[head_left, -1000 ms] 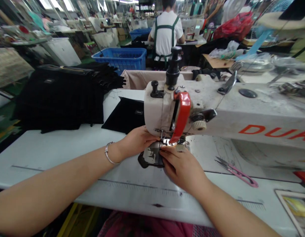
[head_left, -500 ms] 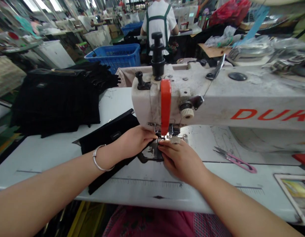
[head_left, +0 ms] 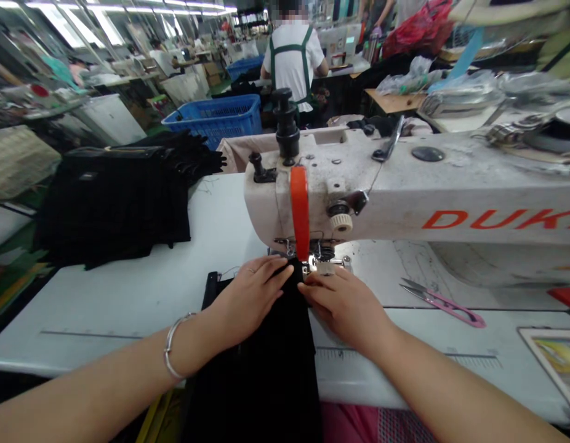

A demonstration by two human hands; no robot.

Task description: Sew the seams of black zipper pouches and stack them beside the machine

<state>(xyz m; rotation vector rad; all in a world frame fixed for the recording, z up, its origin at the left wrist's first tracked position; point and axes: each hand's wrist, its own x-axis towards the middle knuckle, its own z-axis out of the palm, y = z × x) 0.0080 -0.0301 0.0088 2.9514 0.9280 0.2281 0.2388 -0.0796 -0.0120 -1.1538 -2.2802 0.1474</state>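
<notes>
A black fabric piece [head_left: 276,375] lies under the head of a white sewing machine [head_left: 396,197] and hangs toward me over the table's front edge. My left hand [head_left: 248,298], with a bracelet on its wrist, is closed on the fabric's top edge, just left of the needle area. My right hand [head_left: 347,301] pinches the right edge of the same piece, close to the presser foot. An orange guard [head_left: 300,212] partly covers the needle area, and my fingers hide the stitching spot.
Pink-handled thread snips [head_left: 444,303] lie on the table [head_left: 211,209] to the right. A stack of black fabric pieces [head_left: 114,203] rests at the left. Behind it stands a blue basket [head_left: 215,117]. A person [head_left: 292,55] sits further back, facing away.
The black fabric piece has turned from a slant at the left to pointing toward me, over the table's edge. My left hand has shifted slightly down with it; my right hand stays near the needle.
</notes>
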